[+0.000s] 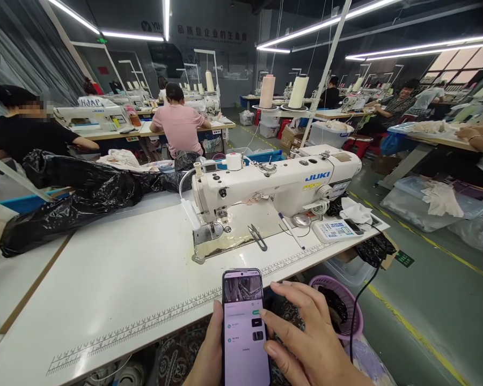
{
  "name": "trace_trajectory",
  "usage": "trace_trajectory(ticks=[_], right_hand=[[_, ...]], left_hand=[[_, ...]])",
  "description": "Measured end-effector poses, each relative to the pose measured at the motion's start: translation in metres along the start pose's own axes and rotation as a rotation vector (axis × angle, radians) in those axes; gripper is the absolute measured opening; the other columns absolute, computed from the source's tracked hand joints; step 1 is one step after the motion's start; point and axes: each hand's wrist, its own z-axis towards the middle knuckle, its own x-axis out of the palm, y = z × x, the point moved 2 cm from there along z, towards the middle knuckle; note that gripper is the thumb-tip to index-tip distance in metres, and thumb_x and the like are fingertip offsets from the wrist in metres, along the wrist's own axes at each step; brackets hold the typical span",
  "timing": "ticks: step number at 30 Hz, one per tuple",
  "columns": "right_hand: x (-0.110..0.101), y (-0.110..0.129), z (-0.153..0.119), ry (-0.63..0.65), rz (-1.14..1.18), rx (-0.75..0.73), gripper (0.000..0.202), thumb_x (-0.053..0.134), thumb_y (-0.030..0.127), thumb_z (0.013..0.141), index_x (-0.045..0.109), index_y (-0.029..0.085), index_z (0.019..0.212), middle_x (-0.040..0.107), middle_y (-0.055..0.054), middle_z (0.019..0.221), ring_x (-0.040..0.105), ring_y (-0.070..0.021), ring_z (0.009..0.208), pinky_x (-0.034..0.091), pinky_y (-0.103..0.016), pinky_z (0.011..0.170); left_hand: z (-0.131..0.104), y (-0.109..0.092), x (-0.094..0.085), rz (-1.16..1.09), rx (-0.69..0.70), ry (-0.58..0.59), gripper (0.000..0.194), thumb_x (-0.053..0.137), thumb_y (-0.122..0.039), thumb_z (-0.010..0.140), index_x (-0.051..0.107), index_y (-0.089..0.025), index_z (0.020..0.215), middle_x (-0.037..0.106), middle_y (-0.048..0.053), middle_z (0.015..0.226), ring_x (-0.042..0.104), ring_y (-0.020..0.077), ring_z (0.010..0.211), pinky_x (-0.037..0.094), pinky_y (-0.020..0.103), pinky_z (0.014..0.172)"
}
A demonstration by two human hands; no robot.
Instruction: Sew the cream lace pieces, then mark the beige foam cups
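Note:
A smartphone (243, 343) with a lit screen is upright in front of the table's near edge. My left hand (211, 348) holds it, with the thumb along its left side. My right hand (312, 340) is over the phone's right side, fingers spread, one fingertip at the screen near a green button. Beyond the phone stands a white JUKI sewing machine (277, 179) on the white table (129, 279). Thread snips (258, 237) and a white pen (292, 231) lie in front of the machine.
Black plastic bags (80, 198) lie at the left. A white box (335, 230) and white cloth (356, 210) are at the table's right end, with a purple basket (358, 316) below. A black cable (360, 295) hangs there. Several people sit at other machines.

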Motion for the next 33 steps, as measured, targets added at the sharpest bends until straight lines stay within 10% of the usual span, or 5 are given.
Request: trace_trajectory(ticks=[7, 14, 33], right_hand=[[0.006, -0.003, 0.000, -0.023, -0.008, 0.002, 0.031, 0.051, 0.026, 0.107, 0.067, 0.018, 0.133, 0.047, -0.016, 0.149, 0.044, -0.0339, 0.132, 0.045, -0.047, 0.104], [-0.008, 0.007, 0.005, 0.068, 0.044, -0.203, 0.017, 0.061, 0.034, 0.107, 0.076, 0.027, 0.109, 0.064, -0.008, 0.128, 0.049, -0.0277, 0.127, 0.048, -0.040, 0.104], [0.022, -0.016, -0.026, 0.201, 0.221, -0.048, 0.047, 0.063, 0.051, 0.104, 0.060, 0.030, 0.146, 0.075, -0.010, 0.114, 0.071, -0.0226, 0.108, 0.064, -0.030, 0.091]], left_hand=[[-0.001, 0.004, -0.010, 0.067, 0.053, 0.026, 0.074, 0.054, -0.072, 0.098, 0.068, -0.014, 0.142, 0.074, 0.019, 0.133, 0.066, 0.0352, 0.125, 0.039, 0.045, 0.116], [0.000, -0.001, -0.006, 0.040, 0.054, -0.159, 0.090, 0.032, -0.080, 0.100, 0.082, -0.005, 0.105, 0.082, 0.018, 0.097, 0.075, 0.0246, 0.084, 0.055, 0.030, 0.080], [0.004, -0.007, -0.010, -0.058, 0.054, -0.054, 0.081, 0.051, -0.081, 0.093, 0.079, -0.009, 0.115, 0.078, 0.017, 0.111, 0.069, 0.0325, 0.110, 0.046, 0.036, 0.102]])
